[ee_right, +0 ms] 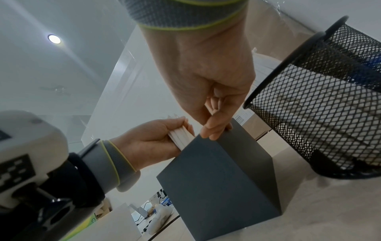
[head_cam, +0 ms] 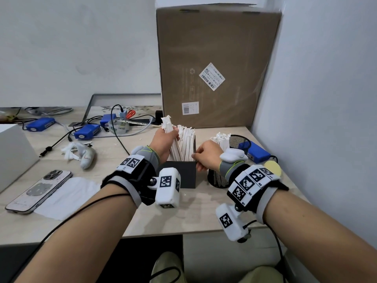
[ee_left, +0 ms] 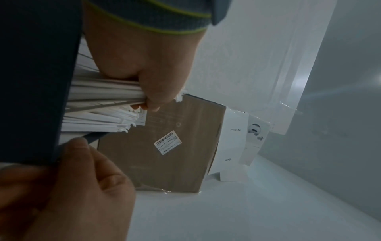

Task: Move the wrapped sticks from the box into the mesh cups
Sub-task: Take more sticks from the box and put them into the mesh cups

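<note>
Left hand [head_cam: 165,142] grips wrapped sticks [head_cam: 170,128] | right hand [head_cam: 206,155] pinches box [head_cam: 183,174] rim

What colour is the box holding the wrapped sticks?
Dark grey, plain box; clearest in the right wrist view.

The box [head_cam: 184,172] hides the wrapped sticks' [head_cam: 184,144] lower ends.
</note>
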`<action>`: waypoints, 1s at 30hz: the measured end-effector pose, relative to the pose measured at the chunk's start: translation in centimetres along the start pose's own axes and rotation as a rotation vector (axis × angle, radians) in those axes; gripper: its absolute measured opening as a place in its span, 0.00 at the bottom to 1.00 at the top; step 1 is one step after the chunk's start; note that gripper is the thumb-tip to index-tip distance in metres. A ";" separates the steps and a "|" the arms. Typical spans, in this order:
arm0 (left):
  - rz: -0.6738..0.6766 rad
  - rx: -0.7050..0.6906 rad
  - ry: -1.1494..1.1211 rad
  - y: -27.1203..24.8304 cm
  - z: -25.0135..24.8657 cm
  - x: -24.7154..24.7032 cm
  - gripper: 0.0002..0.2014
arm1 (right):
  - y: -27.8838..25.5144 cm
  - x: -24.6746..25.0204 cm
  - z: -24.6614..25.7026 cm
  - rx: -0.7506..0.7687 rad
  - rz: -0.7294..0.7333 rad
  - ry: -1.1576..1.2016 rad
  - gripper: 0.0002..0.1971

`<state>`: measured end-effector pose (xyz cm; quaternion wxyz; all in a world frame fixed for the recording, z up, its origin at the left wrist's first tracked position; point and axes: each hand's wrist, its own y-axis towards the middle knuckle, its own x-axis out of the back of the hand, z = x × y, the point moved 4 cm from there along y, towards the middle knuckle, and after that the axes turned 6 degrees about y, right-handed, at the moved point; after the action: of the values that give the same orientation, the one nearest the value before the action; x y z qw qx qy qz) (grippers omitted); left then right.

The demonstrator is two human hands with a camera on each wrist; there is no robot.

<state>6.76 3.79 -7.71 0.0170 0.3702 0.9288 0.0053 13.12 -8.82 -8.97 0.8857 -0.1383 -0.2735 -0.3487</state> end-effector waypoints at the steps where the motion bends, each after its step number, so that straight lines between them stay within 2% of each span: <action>1: -0.018 0.002 -0.035 0.0 -0.3 0.1 0.11 | -0.1 0.0 0.0 -0.004 0.006 0.009 0.17; 6: -0.055 -0.019 -0.262 0.7 -1.9 0.7 0.09 | -0.5 1.0 0.5 -0.010 -0.057 0.146 0.17; 11: -0.040 -0.050 -0.477 0.6 -4.4 0.7 0.08 | -1.0 2.6 2.1 0.034 -0.222 0.491 0.10; 14: -0.012 -0.074 -0.616 0.2 -5.8 0.4 0.08 | -1.2 2.6 2.8 -0.034 -0.188 0.801 0.14; 17: 0.051 -0.097 -0.710 -0.7 -7.0 -0.1 0.07 | -1.1 2.1 3.0 -0.177 -0.096 1.085 0.19; 20: 0.104 -0.137 -0.682 -1.8 -7.1 -1.0 0.08 | 0.1 0.7 2.5 -0.323 -0.004 1.336 0.31; 23: 0.101 -0.172 -0.587 -2.6 -6.1 -2.2 0.09 | 1.2 -0.1 2.2 -0.350 0.036 1.435 0.38; 30: 0.113 -0.130 -0.428 -2.9 -4.3 -3.6 0.07 | 1.4 -0.5 0.8 -0.309 0.052 1.411 0.40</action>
<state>7.21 -0.79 -3.34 0.2371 0.4125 0.8795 -0.0125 13.50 -7.23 -8.68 0.8298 -0.0106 0.4192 -0.3683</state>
